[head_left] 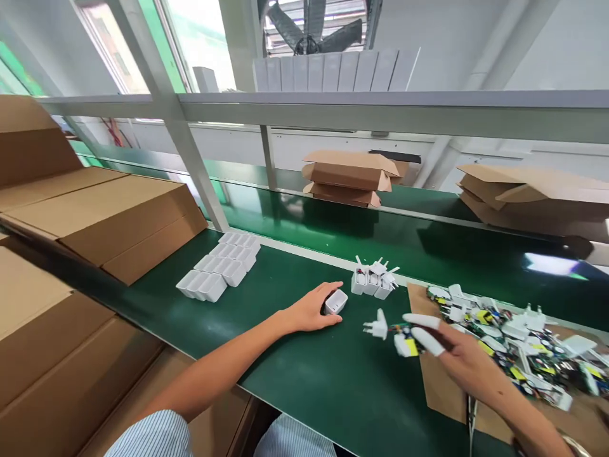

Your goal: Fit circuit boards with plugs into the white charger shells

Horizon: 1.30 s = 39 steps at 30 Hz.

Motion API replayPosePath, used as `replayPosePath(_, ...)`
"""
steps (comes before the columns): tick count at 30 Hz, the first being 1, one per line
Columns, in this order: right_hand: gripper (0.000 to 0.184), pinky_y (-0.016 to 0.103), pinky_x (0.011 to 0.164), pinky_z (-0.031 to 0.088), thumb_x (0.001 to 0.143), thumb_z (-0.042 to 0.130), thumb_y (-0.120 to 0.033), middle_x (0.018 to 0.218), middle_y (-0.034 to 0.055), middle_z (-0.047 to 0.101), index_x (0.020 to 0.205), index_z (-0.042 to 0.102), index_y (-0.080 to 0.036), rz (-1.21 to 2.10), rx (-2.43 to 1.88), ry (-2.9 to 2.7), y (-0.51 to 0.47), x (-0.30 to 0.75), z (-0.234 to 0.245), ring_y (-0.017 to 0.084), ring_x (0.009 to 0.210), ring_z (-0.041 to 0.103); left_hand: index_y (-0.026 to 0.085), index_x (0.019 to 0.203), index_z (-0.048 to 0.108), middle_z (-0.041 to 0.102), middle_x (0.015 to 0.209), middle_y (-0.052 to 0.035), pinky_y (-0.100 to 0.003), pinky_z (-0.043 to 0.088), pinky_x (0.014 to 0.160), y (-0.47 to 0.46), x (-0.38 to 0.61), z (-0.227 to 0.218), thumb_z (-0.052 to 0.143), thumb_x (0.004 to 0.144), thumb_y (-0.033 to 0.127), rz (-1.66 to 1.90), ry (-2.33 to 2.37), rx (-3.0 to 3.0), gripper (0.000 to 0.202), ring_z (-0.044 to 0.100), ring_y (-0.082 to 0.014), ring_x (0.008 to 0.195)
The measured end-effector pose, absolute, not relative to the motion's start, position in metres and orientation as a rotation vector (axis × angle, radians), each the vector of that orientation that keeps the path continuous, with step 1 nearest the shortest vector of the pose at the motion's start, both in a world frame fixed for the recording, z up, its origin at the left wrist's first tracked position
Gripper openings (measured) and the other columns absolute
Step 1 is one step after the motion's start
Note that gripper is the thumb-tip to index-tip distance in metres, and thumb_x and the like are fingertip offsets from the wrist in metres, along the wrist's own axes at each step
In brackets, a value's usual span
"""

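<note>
My left hand [314,310] rests on the green work surface, its thumb and fingers around a white charger housing [336,302]. Between finger and thumb of my right hand [442,339], which wears white finger covers, is a charger circuit board [406,341] with a yellow patch. Wires join that board to a white plug piece [379,325] with two pins, pointing left. Just beyond my hands stands a small group of white housings [373,284] with plug parts sticking out of them. Farther left, rows of white housings [216,266] sit close together.
A heap of circuit boards and plugs [518,343] lies on cardboard [442,384] at the right. Behind runs a green belt [304,219] bearing flattened boxes [349,178]. Large cartons [109,216] stand at the left. A metal rail [380,113] crosses above the belt.
</note>
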State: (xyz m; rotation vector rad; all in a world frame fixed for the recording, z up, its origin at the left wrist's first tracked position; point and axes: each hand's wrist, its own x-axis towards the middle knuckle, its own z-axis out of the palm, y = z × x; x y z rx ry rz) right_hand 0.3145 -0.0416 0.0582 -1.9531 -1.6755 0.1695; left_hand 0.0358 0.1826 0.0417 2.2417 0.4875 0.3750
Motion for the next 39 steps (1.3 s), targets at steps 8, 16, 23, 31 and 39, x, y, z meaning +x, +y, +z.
replayPosePath(8,0.027,0.039,0.075,0.059,0.099,0.044,-0.02,0.095,0.0118,0.076,0.113,0.067,-0.017,0.065,-2.213,-1.918,0.01,0.245,0.071,0.027,0.086,0.075,0.025,0.145,0.048,0.06,0.13,-0.0112,-0.046,0.054,0.105,0.18,0.017,0.022,0.076,0.086,0.032,0.531,0.426,2.281,0.065,0.062,-0.0268,0.12)
replayPosePath(16,0.028,0.039,0.078,0.06,0.098,0.063,-0.037,0.098,0.0087,0.072,0.118,0.063,-0.018,0.271,-2.096,-1.975,-0.004,0.224,0.077,0.027,0.089,0.071,0.029,0.15,0.04,0.051,0.144,-0.0131,-0.046,0.055,0.104,0.172,0.012,0.025,0.082,0.082,0.039,0.532,0.368,2.31,0.081,0.06,-0.0274,0.124)
replayPosePath(23,0.062,0.052,0.109,0.052,0.084,0.073,-0.018,0.141,0.019,0.059,0.141,0.051,-0.014,0.375,-1.953,-1.947,-0.02,0.23,0.064,0.034,0.133,0.054,0.034,0.15,0.038,0.046,0.15,-0.0124,-0.038,0.061,0.089,0.168,0.006,0.026,0.081,0.084,0.039,0.413,0.351,2.267,0.079,0.062,-0.0254,0.117)
replayPosePath(31,0.052,0.052,0.1,0.057,0.087,0.055,-0.01,0.127,0.0175,0.066,0.138,0.055,-0.015,0.311,-1.891,-1.976,-0.022,0.231,0.057,0.031,0.118,0.063,0.029,0.14,0.047,0.057,0.14,-0.011,-0.037,0.061,0.088,0.168,0.007,0.03,0.081,0.083,0.035,0.364,0.395,2.247,0.067,0.066,-0.0242,0.112)
replayPosePath(39,0.062,0.049,0.092,0.061,0.087,0.054,-0.007,0.126,0.0133,0.061,0.146,0.041,-0.024,-0.005,-1.613,-1.72,-0.014,0.218,0.062,0.029,0.119,0.06,0.026,0.134,0.05,0.066,0.124,-0.009,-0.042,0.06,0.096,0.166,0.013,0.026,0.081,0.081,0.031,0.622,0.389,2.329,0.062,0.068,-0.0253,0.112)
